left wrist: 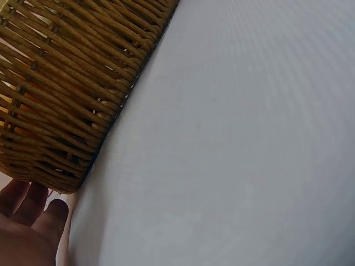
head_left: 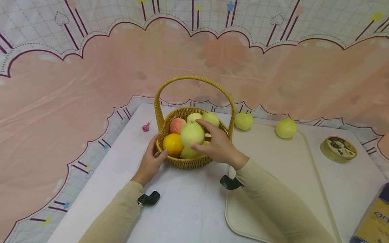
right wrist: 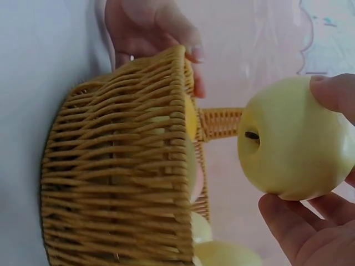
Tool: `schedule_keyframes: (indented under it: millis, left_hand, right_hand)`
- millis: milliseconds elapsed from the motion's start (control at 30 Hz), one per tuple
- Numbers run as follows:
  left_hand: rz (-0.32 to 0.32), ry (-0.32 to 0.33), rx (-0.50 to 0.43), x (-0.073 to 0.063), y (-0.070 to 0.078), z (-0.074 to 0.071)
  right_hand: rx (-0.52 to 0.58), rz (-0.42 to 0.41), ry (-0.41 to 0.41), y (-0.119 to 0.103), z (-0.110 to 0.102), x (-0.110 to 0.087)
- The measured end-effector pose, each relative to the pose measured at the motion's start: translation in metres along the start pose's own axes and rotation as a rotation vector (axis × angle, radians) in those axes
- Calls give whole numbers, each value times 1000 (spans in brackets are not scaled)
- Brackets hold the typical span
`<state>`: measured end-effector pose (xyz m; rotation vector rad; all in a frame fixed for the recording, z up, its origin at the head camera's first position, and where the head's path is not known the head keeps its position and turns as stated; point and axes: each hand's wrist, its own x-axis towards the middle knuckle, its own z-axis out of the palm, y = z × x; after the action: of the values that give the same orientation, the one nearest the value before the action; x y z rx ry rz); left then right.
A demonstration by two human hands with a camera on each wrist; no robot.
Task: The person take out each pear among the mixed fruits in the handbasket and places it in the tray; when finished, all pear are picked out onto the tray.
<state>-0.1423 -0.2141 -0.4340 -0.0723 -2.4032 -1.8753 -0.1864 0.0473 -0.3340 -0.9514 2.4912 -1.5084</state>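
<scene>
A wicker basket point(head_left: 188, 164) with a tall arched handle stands on the table, full of fruit. My right hand point(head_left: 219, 143) holds a yellow-green pear point(right wrist: 299, 138) between thumb and fingers, above the basket's opening. The right wrist view shows this pear apart from the rim. My left hand point(head_left: 151, 160) grips the basket's left side, thumb at the rim and fingers against the outer wall. Inside the basket lie an orange point(head_left: 172, 145), a peach point(head_left: 177, 125) and several pears, one of them at the back right point(head_left: 210, 118). The held pear hides part of the contents.
Right of the basket lies a beige tray point(head_left: 273, 175). Two pears, one near point(head_left: 243, 120) and one farther right point(head_left: 286, 128), are at its back edge. A round tin point(head_left: 338, 149) sits beyond it, a yellow-blue package point(head_left: 372, 219) at the lower right. A lollipop point(head_left: 146, 127) lies left.
</scene>
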Motion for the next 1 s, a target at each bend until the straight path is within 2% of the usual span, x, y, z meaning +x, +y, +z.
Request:
schedule_keyframes:
  millis: [233,567,1000]
  left_hand:
    - [0,-1,-16,0,-1,-1]
    - [-20,-4,-5,-1,1,-1]
    - [-22,-4,-11,1,-1,-1]
  right_hand:
    - [34,-14,11,-2,-17,-18]
    - [-63,-19,64,14,-41,-41]
    - [-109,46,91,38,-61,-61]
